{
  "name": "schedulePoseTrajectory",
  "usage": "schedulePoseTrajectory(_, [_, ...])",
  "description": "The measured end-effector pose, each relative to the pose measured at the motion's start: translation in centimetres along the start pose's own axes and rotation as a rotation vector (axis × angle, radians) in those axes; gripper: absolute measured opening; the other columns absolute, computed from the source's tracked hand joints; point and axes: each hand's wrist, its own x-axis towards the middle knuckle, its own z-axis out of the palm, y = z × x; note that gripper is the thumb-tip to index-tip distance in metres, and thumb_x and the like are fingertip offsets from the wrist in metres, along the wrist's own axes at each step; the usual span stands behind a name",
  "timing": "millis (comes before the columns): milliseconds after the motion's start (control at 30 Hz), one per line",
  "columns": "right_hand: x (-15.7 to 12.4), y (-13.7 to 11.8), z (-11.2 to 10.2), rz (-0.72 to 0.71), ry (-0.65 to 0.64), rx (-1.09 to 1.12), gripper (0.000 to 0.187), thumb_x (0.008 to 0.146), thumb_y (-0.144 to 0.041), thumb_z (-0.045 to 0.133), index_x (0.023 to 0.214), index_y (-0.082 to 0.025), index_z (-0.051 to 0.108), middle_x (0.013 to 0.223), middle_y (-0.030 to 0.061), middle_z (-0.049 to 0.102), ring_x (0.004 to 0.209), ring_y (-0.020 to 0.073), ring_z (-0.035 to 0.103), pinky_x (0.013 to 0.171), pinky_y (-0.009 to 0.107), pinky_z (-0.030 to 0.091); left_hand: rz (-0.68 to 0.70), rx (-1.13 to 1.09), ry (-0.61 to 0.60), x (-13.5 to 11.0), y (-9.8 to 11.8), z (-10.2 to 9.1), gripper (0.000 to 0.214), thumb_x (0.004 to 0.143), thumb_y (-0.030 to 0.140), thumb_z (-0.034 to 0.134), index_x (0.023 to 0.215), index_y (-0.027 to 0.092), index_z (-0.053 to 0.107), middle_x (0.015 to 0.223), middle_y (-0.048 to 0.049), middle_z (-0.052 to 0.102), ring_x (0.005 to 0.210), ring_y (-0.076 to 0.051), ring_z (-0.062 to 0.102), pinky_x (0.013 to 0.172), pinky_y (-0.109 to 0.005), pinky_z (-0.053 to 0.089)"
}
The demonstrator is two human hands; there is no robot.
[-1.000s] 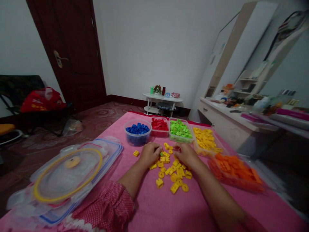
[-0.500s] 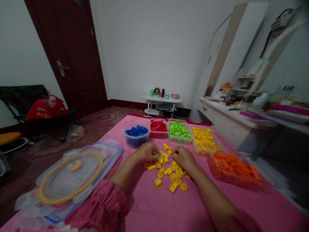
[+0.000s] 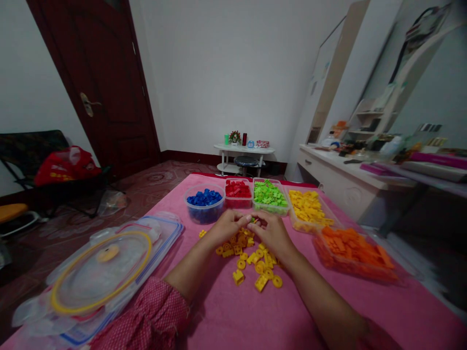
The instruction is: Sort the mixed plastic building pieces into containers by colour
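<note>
Above a loose heap of yellow building blocks (image 3: 260, 267) on the pink cloth, my two hands meet at the fingertips. My left hand (image 3: 230, 226) is closed, its thumb and fingers pinching a small green building block (image 3: 253, 220). From the other side, the closed fingers of my right hand (image 3: 270, 230) press on the same piece. A bit of yellow shows beside it, too small to make out. Both hands partly cover the far side of the heap, where wheels, round pieces and square blocks lie mixed.
Behind the heap stand a round tub of blue blocks (image 3: 205, 214), a box of red blocks (image 3: 238, 203) and a box of green blocks (image 3: 270, 208). Rightward are boxes of yellow blocks (image 3: 310, 228) and orange blocks (image 3: 359, 272). Stacked clear lids (image 3: 109, 272) lie at left.
My hands have lifted off the yellow heap and come together. The green block, earlier at my left fingertips, is now between both hands. The view has shifted slightly.
</note>
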Motion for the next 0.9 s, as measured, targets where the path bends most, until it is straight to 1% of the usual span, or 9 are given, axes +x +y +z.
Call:
schedulePoseTrajectory(167, [1.2,1.9,-1.3,0.105,0.03,-0.101,0.023,0.072,-0.024,0.061,0.091,-0.015,0.071,0.074,0.002,0.067,0.061,0.0127,0.056,0.056,0.023,0.041,-0.058,0.155,0.083,0.0,-0.1,-1.2,0.052,0.084,0.053,0.042,0.071,0.01,0.067,0.059,-0.0012,0.058,0.053,-0.011,0.047,0.052,-0.021,0.032])
schedulePoseTrajectory(300, [4.1,3.8,-3.7,0.197,-0.079,-0.322,0.008,0.064,-0.022,0.066,0.065,-0.015,0.07,0.051,-0.0013,0.059,0.049,0.0116,0.052,0.048,0.021,0.037,-0.103,0.396,0.119,-0.1,0.1,-3.6,0.039,0.082,0.042,0.046,0.071,0.011,0.068,0.063,-0.0035,0.064,0.058,-0.013,0.054,0.053,-0.021,0.034])
schedulePoseTrajectory(367, [5.7,4.4,-5.0,0.22,-0.05,-0.361,0.006,0.061,-0.022,0.069,0.062,-0.015,0.068,0.047,-0.0017,0.056,0.047,0.0118,0.051,0.049,0.022,0.037,-0.134,0.493,0.099,-0.5,0.5,-4.5,0.033,0.081,0.037,0.048,0.074,0.013,0.07,0.067,-0.0044,0.067,0.062,-0.014,0.057,0.055,-0.022,0.036])
schedulePoseTrajectory(467, [7.2,4.5,-6.3,0.229,0.168,-0.429,0.025,0.068,-0.025,0.066,0.09,-0.015,0.07,0.075,0.0046,0.067,0.063,0.0151,0.058,0.061,0.025,0.043,-0.223,0.687,0.063,-1.2,1.4,-5.3,0.021,0.077,0.029,0.054,0.079,0.018,0.072,0.078,-0.0057,0.071,0.071,-0.017,0.062,0.058,-0.022,0.038])
schedulePoseTrajectory(567, [6.7,3.8,-5.2,0.153,0.351,-0.414,0.034,0.077,-0.027,0.057,0.108,-0.014,0.064,0.101,0.0107,0.066,0.074,0.0168,0.059,0.071,0.03,0.046,-0.313,0.833,-0.04,-1.7,2.1,-5.6,0.019,0.069,0.022,0.06,0.083,0.023,0.074,0.086,-0.0051,0.073,0.08,-0.019,0.065,0.061,-0.022,0.041])
schedulePoseTrajectory(600, [6.1,3.4,-4.1,0.115,0.316,-0.386,0.03,0.078,-0.025,0.056,0.105,-0.014,0.065,0.101,0.0106,0.066,0.074,0.0166,0.06,0.071,0.03,0.046,-0.336,0.861,-0.067,-1.8,2.2,-5.6,0.021,0.068,0.02,0.061,0.084,0.024,0.074,0.088,-0.0049,0.073,0.082,-0.02,0.065,0.062,-0.022,0.042])
schedulePoseTrajectory(700, [3.5,1.7,0.2,0.0,0.006,-0.307,0.017,0.074,-0.015,0.057,0.084,-0.018,0.07,0.086,0.0043,0.069,0.074,0.0148,0.061,0.071,0.025,0.046,-0.412,0.935,-0.061,-1.9,2.1,-5.6,0.023,0.069,0.017,0.06,0.085,0.024,0.075,0.091,-0.0069,0.073,0.087,-0.023,0.066,0.067,-0.025,0.046])
schedulePoseTrajectory(800, [1.3,0.2,4.5,-0.152,-0.292,-0.314,0.026,0.07,-0.008,0.058,0.088,-0.021,0.071,0.091,0.0027,0.069,0.086,0.0156,0.061,0.078,0.025,0.044,-0.427,0.967,-0.043,-1.9,1.9,-5.7,0.022,0.072,0.018,0.058,0.085,0.024,0.074,0.092,-0.0093,0.073,0.09,-0.027,0.067,0.072,-0.031,0.049])
schedulePoseTrajectory(900, [0.3,-0.7,6.8,-0.155,-0.425,-0.384,0.023,0.071,-0.011,0.059,0.088,-0.022,0.072,0.094,0.003,0.069,0.093,0.0175,0.06,0.08,0.026,0.042,-0.434,1.004,-0.065,-2.1,2.2,-5.9,0.026,0.074,0.019,0.055,0.091,0.025,0.073,0.099,-0.0096,0.072,0.096,-0.028,0.066,0.076,-0.035,0.05])
